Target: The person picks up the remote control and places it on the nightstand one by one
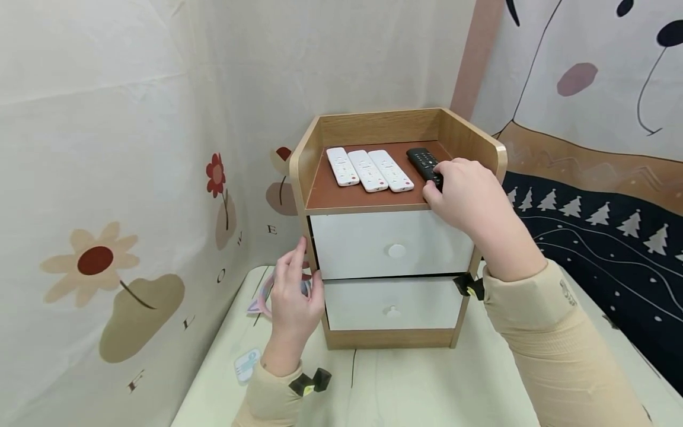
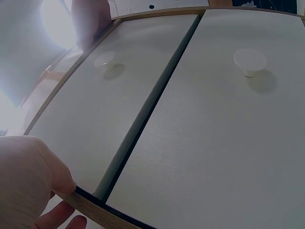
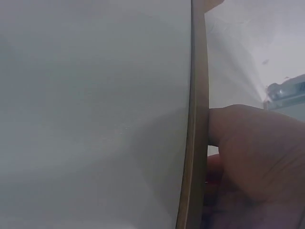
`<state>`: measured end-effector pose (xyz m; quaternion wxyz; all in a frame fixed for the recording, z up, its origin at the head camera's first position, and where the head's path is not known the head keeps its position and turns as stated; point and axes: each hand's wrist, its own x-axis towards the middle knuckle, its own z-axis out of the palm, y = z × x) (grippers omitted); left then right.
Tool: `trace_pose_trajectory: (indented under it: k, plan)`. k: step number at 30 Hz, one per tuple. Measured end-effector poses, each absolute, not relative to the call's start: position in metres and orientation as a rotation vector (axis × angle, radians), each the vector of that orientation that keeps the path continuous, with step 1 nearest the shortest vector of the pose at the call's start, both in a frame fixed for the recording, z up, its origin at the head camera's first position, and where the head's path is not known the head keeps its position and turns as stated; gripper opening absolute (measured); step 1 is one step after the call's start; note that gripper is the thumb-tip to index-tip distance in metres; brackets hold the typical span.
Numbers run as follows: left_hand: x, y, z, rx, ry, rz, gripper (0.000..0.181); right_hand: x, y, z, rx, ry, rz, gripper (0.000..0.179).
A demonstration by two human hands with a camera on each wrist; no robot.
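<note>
A small wooden two-drawer cabinet [image 1: 389, 341] has a brown top tray. On it, three white remote controls [image 1: 368, 170] lie side by side toward the left, and a black remote control [image 1: 423, 161] lies at the right. My right hand [image 1: 469, 193] pinches the near end of the black remote between thumb and fingers; in the right wrist view the tray's front edge hides the remote. My left hand [image 1: 297, 296] rests against the cabinet's left side, fingers fairly straight, with the thumb [image 2: 59, 174] at the front edge in the left wrist view.
Both white drawers, the upper [image 1: 352, 243] and the lower [image 1: 357, 302], are closed, each with a round knob. Behind my left hand is a pink ring-shaped item [image 1: 262, 299]. A small blue-and-white item [image 1: 247, 366] lies on the pale tabletop [image 1: 400, 391]. Printed cloth hangs behind.
</note>
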<state>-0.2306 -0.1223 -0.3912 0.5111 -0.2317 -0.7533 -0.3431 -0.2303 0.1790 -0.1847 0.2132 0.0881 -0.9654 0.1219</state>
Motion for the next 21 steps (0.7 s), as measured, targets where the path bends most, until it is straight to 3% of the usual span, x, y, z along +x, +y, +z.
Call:
trace_pose_trajectory:
  k: [21]
  plan:
    - [-0.230,-0.123,-0.391,-0.566,-1.811,-0.811,0.072,-0.241,0.181,-0.175,0.352,-2.904,0.252,0.063]
